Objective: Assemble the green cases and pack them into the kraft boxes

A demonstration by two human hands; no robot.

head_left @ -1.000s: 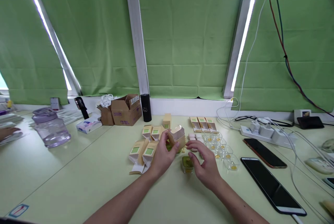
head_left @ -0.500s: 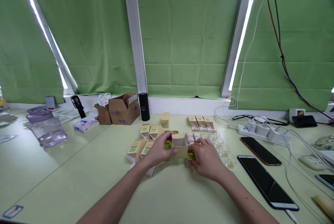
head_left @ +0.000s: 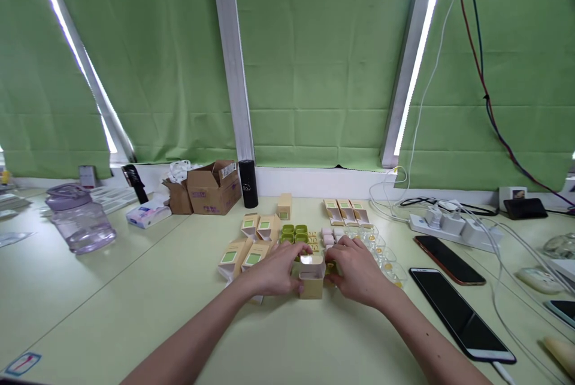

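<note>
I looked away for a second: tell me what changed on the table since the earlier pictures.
The small tan carton, held up in the left hand before, has come down onto the table. The right hand has closed in, so both hands now grip it. The green cups behind show again. Phones, jar and cardboard box stayed put.

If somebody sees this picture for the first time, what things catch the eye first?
At centre, the left hand and right hand hold a small tan carton standing on the pale green table. Green curtains fill the wall behind, and two dark phones lie to the right.
</note>
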